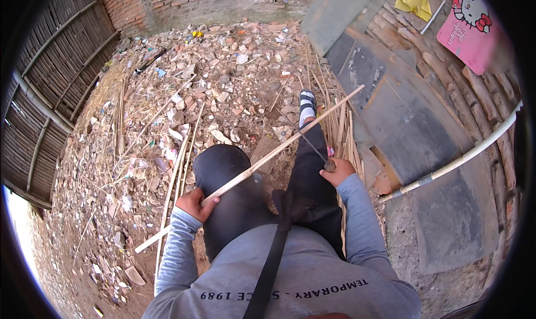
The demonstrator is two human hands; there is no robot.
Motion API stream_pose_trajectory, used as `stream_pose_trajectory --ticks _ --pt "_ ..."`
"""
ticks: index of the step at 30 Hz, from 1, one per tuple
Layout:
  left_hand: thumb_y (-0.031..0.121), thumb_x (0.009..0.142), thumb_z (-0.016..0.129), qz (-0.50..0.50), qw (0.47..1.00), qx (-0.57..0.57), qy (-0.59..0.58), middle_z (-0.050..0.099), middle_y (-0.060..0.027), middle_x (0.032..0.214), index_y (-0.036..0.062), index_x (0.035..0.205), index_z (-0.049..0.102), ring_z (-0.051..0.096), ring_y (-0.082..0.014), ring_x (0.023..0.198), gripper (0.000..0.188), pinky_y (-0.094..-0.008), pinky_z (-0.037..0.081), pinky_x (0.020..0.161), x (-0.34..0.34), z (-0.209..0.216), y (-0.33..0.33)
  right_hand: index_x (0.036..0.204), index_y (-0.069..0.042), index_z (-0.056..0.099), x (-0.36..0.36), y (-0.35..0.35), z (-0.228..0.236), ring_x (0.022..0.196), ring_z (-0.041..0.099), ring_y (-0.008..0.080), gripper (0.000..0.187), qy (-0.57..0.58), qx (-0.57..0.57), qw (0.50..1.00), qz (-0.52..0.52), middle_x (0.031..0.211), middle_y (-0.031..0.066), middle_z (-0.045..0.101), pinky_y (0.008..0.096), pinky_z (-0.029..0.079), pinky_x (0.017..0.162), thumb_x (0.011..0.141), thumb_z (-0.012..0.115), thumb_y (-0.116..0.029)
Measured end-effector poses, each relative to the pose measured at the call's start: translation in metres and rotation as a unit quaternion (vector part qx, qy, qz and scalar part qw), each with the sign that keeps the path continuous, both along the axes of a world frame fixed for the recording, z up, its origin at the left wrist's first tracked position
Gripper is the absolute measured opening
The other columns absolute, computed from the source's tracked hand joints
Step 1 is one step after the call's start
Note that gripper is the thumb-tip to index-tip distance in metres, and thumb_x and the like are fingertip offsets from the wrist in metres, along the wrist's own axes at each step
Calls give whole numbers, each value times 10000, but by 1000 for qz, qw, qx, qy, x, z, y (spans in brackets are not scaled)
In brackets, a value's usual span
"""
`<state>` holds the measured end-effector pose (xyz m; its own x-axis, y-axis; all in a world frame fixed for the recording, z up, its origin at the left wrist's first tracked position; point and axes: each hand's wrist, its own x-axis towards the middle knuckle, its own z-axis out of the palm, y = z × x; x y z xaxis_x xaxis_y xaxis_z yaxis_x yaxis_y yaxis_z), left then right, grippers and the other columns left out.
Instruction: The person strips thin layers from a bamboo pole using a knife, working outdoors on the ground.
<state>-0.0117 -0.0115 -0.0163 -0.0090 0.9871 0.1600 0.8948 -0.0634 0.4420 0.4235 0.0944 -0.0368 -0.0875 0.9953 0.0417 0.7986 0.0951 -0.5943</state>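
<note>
A long pale bamboo strip (276, 152) slants across my lap, from low on the left to high on the right. My left hand (196, 205) is closed around its lower part, above my bent left knee. In my closed right hand (338, 174) is a knife (315, 146), gripped by its short dark handle over my outstretched right leg. The thin dark blade points up and left and crosses the strip near its middle; whether it touches the strip I cannot tell.
Several bamboo strips (341, 130) lie beside my right leg, and more strips (180, 165) lie left of my knee. Brick rubble (223, 68) covers the ground ahead. Dark flat sheets (416, 126) and a pale pole (458, 160) are on the right. A bamboo wall (53, 56) stands left.
</note>
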Motion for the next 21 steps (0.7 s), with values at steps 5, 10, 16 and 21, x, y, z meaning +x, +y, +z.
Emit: stream_pose_trajectory --ticks 5,10,16,21 --pt "522 778 709 -2 1000 -1 1 551 -153 546 32 713 563 598 -341 536 515 -415 477 517 -1 -1 0 925 -21 663 -1 0 -4 809 656 353 367 18 -21 1000 -7 820 180 666 400 519 741 702 770 -292" --pt "525 777 710 -3 1000 -3 -3 553 -153 550 33 710 563 598 -338 540 518 -414 478 520 -1 0 0 939 -14 663 1 1 -10 802 661 343 382 31 -22 999 -9 818 180 668 394 520 744 702 772 -293" --pt "537 782 702 -6 1000 -7 -4 554 -148 550 33 706 563 600 -333 540 528 -414 477 519 -2 0 1 948 -2 661 0 0 -14 807 666 336 402 44 -30 999 -5 816 183 670 383 520 746 700 775 -298" --pt "545 783 696 -7 1000 -3 0 552 -151 547 34 702 564 599 -334 536 534 -416 476 516 -2 0 0 945 -3 661 -1 -1 -21 809 666 334 399 52 -28 998 -7 820 182 669 381 520 747 702 776 -297"
